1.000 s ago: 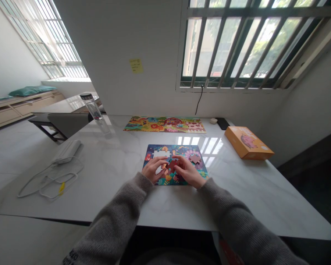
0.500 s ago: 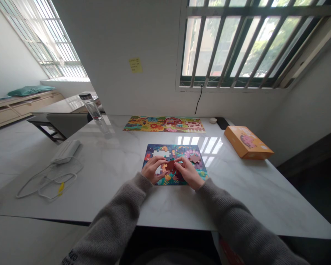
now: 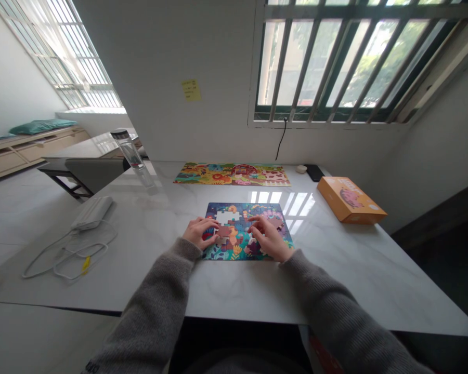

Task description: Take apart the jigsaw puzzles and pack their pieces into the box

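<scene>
The left hand (image 3: 197,232) had drawn away from the right hand (image 3: 268,239), its fingers (image 3: 214,224) at a loose brown jigsaw piece (image 3: 223,231) lying on the jigsaw puzzle (image 3: 234,250), though whether they gripped it could not be told. The right hand lay open, holding nothing.

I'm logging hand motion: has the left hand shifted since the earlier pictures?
Yes, leftward: the left hand now sits over the left edge of the jigsaw puzzle, where earlier it lay further inside the puzzle.
</scene>
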Tool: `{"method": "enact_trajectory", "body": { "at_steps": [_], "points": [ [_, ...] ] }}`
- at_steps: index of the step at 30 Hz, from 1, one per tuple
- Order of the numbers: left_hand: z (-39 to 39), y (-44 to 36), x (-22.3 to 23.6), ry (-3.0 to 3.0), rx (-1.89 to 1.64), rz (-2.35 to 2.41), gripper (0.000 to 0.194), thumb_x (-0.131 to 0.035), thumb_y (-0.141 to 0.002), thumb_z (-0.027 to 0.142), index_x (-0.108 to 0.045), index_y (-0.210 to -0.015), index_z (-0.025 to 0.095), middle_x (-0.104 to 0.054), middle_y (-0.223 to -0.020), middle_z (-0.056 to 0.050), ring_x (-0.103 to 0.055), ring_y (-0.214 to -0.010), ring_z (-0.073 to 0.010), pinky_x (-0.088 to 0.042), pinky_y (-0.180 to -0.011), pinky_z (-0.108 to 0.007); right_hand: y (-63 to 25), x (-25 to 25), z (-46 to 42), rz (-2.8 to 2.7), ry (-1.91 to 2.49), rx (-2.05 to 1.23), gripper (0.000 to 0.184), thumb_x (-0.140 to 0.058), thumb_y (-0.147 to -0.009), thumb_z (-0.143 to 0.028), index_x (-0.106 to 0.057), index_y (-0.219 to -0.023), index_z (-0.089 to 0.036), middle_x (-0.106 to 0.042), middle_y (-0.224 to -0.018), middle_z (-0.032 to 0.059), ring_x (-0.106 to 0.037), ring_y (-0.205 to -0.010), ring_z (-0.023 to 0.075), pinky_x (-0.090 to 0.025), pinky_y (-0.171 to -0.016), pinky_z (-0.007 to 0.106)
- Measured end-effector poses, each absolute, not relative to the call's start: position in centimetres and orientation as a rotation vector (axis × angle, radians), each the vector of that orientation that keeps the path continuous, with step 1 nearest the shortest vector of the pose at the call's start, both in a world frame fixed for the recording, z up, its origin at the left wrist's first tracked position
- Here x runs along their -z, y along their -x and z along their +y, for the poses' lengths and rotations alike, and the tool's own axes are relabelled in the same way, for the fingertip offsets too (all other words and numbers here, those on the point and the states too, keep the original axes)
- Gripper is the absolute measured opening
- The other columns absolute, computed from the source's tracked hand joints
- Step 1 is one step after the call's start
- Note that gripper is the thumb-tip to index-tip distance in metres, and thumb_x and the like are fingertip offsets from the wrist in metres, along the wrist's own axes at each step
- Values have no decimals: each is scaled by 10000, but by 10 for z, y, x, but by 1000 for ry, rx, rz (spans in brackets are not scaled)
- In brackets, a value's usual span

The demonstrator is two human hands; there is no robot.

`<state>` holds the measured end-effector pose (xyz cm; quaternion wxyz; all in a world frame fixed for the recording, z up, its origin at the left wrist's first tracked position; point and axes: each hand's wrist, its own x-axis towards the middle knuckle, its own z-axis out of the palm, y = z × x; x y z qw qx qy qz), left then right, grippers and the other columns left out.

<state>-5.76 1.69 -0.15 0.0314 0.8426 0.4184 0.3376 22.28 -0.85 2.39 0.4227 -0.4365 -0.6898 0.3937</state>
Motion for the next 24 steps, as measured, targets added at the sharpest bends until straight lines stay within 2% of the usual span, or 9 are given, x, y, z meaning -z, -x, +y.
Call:
{"method": "enact_trajectory", "body": {
  "at_steps": [7, 17, 24],
  "points": [
    [16, 68, 13, -2592, -955, 1252, 170, -696, -780, 307, -713, -941, 257, -744, -1066, -30, -628, -996, -232, -431, -912, -387, -221, -22, -13, -1908, 1078, -853, 213, -480, -927, -255, -567, -1114, -203, -628, -788, 12, -569, -692, 157, -443, -652, 297],
    [16, 72, 17, -2650, -861, 1257, 220, -716, -757, 282, -721, -976, 284, -754, -1068, -8, -634, -984, -235, -416, -883, -382, -220, -23, -15, -1955, 1074, -823, 204, -490, -919, -236, -578, -1101, -214, -623, -799, 6, -569, -704, 157, -438, -661, 286],
    [5, 55, -4, -2626, -1105, 1196, 195, -700, -791, 284, -693, -981, 240, -738, -1107, -46, -653, -981, -231, -447, -876, -385, -218, -25, -16, -1937, 1069, -854, 220, -488, -928, -261, -575, -1124, -216, -619, -806, 10, -559, -704, 158, -445, -656, 292]
  ]
}}
